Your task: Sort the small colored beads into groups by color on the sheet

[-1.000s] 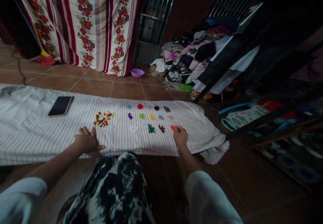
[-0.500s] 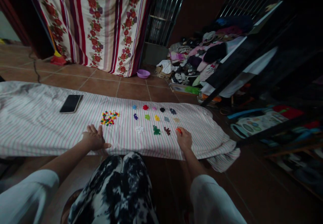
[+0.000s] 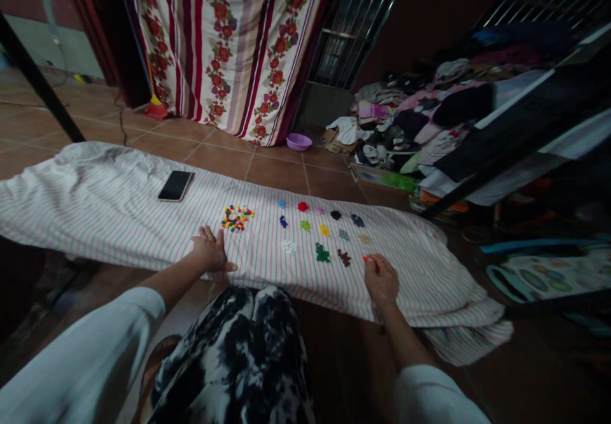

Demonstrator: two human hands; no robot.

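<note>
My left hand [image 3: 209, 249] rests on the striped cloth [image 3: 267, 271] with its fingers spread, holding nothing, just below a mixed pile of colourful beads [image 3: 237, 218]. At the right, my right hand [image 3: 382, 279] is closed on small orange pieces [image 3: 366, 258], near the cloth's surface. Small single-colour piles lie between the hands, among them a dark green pile [image 3: 323, 253], a brown pile [image 3: 344, 258], a white pile [image 3: 289, 246] and a red pile [image 3: 303, 206]. The brown one is nearest to my right hand.
A phone [image 3: 175, 185] lies on the cloth at the left. Beyond are a purple basin [image 3: 298, 142] on the tiled floor, a floral curtain [image 3: 238, 42] and heaped clothes [image 3: 410, 106]. A dark bar [image 3: 477, 185] slants at the right.
The camera view has turned, so the whole scene sits further right. My left hand stays spread on the cloth; my right hand remains closed on the orange pieces, its fingers a little more curled.
</note>
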